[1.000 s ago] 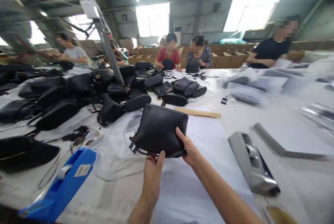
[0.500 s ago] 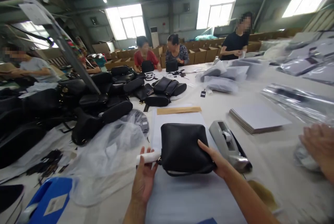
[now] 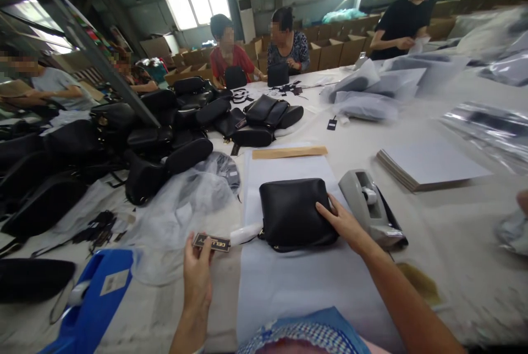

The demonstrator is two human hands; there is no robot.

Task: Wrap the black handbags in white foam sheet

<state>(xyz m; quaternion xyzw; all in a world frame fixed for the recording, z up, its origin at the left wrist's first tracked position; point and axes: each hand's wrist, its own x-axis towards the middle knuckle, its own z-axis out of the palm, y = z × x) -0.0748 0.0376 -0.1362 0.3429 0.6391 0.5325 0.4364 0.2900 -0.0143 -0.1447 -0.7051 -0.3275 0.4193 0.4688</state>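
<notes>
A small black leather bag [image 3: 297,214] lies on white sheets [image 3: 289,288] in front of me. My right hand [image 3: 342,221] holds it by its right edge, fingers lying over the upper face. At the bag's left end, a white-wrapped strip [image 3: 246,233] sticks out from a small metal fitting. My left hand [image 3: 198,266] pinches a dark hang tag [image 3: 212,242] with gold lettering and a gold border, left of that strip. A translucent bag [image 3: 185,216] lies crumpled just beyond my left hand.
Black bags [image 3: 152,134] are heaped at left. A blue tape dispenser [image 3: 97,293] stands near left, a grey tape dispenser [image 3: 369,208] right of the bag. Farther right are stacked boards [image 3: 433,161] and clear plastic [image 3: 487,128]. Co-workers [image 3: 231,57] work across the table.
My left hand has moved left from the white-wrapped strip and now holds the hang tag. My right hand stays on the bag. The view has tilted down; the hand at far right has mostly left it.
</notes>
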